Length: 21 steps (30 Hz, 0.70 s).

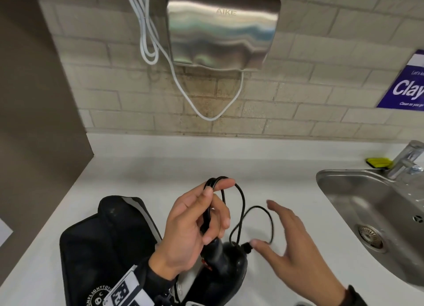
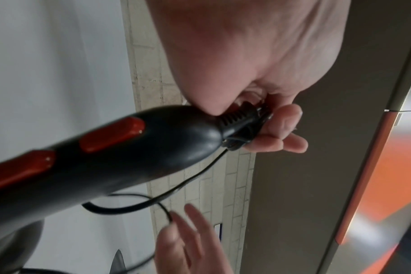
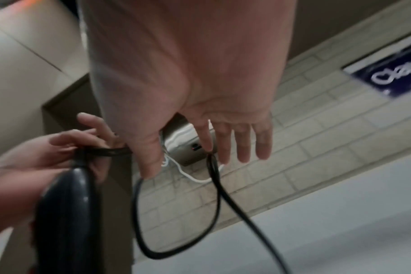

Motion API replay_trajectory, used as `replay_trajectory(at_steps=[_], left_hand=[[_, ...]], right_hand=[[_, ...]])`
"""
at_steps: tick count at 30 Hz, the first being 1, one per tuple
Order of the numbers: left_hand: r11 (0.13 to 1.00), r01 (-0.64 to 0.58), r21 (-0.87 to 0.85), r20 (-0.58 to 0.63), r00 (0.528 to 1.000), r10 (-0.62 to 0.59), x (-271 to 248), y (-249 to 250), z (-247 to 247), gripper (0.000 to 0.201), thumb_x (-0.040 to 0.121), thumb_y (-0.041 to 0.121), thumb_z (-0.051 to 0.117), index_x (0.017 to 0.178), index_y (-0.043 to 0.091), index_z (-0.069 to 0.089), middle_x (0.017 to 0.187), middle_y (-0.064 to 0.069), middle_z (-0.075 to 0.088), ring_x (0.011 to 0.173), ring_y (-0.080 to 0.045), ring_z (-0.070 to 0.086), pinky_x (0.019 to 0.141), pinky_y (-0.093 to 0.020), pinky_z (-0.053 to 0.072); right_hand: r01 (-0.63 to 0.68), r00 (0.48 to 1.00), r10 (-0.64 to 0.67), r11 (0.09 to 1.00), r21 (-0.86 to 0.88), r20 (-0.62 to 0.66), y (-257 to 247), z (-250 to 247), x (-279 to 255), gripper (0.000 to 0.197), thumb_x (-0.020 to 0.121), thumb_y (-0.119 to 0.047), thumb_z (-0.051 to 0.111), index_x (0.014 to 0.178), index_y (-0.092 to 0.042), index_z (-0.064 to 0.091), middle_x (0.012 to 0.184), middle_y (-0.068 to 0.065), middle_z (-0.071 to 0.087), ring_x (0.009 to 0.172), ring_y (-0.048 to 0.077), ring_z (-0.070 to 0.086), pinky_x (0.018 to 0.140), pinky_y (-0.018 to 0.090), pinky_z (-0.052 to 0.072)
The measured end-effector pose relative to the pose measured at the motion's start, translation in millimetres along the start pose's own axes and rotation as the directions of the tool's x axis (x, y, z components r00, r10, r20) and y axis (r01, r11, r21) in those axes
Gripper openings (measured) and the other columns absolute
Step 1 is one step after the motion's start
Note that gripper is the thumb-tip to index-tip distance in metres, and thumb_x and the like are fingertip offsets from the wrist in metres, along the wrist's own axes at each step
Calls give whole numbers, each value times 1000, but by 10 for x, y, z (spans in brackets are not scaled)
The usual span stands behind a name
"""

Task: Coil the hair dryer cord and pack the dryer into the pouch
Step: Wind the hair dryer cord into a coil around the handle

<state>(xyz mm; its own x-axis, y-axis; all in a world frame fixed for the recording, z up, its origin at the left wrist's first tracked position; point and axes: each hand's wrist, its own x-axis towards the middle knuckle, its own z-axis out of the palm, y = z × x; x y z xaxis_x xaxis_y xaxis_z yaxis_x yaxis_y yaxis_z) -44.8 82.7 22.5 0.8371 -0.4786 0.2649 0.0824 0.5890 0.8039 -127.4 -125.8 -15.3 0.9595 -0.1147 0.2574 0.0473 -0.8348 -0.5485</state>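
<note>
The black hair dryer (image 1: 223,266) with red switches (image 2: 110,135) hangs low over the white counter (image 1: 160,168). My left hand (image 1: 213,204) grips several loops of its black cord (image 1: 241,204) together with the handle end (image 2: 242,122). A loose loop (image 3: 176,204) swings right to my right hand (image 1: 266,223), which is spread flat, thumb touching the cord. In the right wrist view, the cord (image 3: 214,166) drapes from the straight thumb and forefinger. The black pouch (image 1: 103,248) lies on the counter under my left wrist.
A steel sink (image 1: 332,175) with a faucet (image 1: 406,158) and a yellow sponge (image 1: 378,162) sits at the right. On the tiled wall are a metal hand dryer (image 1: 222,28), its white cable (image 1: 206,115) and a purple sign (image 1: 403,85).
</note>
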Motion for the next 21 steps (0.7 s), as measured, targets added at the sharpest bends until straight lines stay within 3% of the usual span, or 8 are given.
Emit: replay_trajectory(at_steps=[4,7,9,12,14,17,19,21], left_hand=[[1000,10,-1,18,1000,-10,-21,3,17,40,92,31,49,117,9,70,58,-11,62,33,-9,38,46,-24,41],[1000,2,-7,7,1000,-2,-30,15,17,39,93,30,48,119,9,69,57,-9,61,34,-10,37,48,-26,41],[1000,-10,-19,-13,1000,10,-33,16,8,38,95,31,50,116,7,70,58,-11,60,34,-11,37,49,-26,41],[999,-46,-23,-60,997,45,-32,10,-13,38,96,35,54,106,3,71,62,-16,60,35,-12,37,51,-26,43],[998,-68,-11,-112,991,66,-29,5,-28,37,96,30,49,104,0,69,67,-19,62,37,-13,39,54,-26,47],[995,-97,17,-176,979,98,-25,-1,-59,38,95,27,46,105,-4,64,75,-23,63,40,-14,43,60,-25,51],[995,-99,3,-194,976,98,-22,1,-75,43,94,27,45,117,-5,63,70,-18,63,41,-14,43,60,-24,51],[995,-102,-14,-202,975,97,-16,1,-81,42,94,27,46,121,2,65,67,-14,63,41,-14,43,59,-23,51]], right_hand=[[57,998,-59,997,-56,-22,-212,246,169,82,83,-60,55,148,-25,20,153,-5,28,144,15,19,117,39,19],[113,993,-118,973,202,15,-293,352,292,55,92,-43,55,141,-26,36,136,-12,54,133,6,42,118,36,18],[85,994,-102,921,380,26,-333,403,305,30,97,-26,52,127,-24,51,100,-15,70,104,3,63,101,26,40],[-14,990,-67,833,553,126,-363,466,250,18,101,-16,45,106,-17,63,66,-5,62,69,8,63,75,22,48],[-100,983,-18,778,620,181,-337,496,172,24,100,-23,43,98,-19,66,61,-2,54,66,11,59,74,23,50],[-100,993,39,770,631,109,-250,490,53,16,90,-35,53,94,-29,67,69,-3,65,69,7,61,74,21,51],[-85,996,66,715,694,54,-207,464,-15,13,85,-33,63,90,-23,69,65,4,66,68,15,64,76,30,53],[-114,987,159,584,804,24,-194,416,-74,13,79,-24,70,84,-11,71,53,8,58,53,26,61,63,39,53]])
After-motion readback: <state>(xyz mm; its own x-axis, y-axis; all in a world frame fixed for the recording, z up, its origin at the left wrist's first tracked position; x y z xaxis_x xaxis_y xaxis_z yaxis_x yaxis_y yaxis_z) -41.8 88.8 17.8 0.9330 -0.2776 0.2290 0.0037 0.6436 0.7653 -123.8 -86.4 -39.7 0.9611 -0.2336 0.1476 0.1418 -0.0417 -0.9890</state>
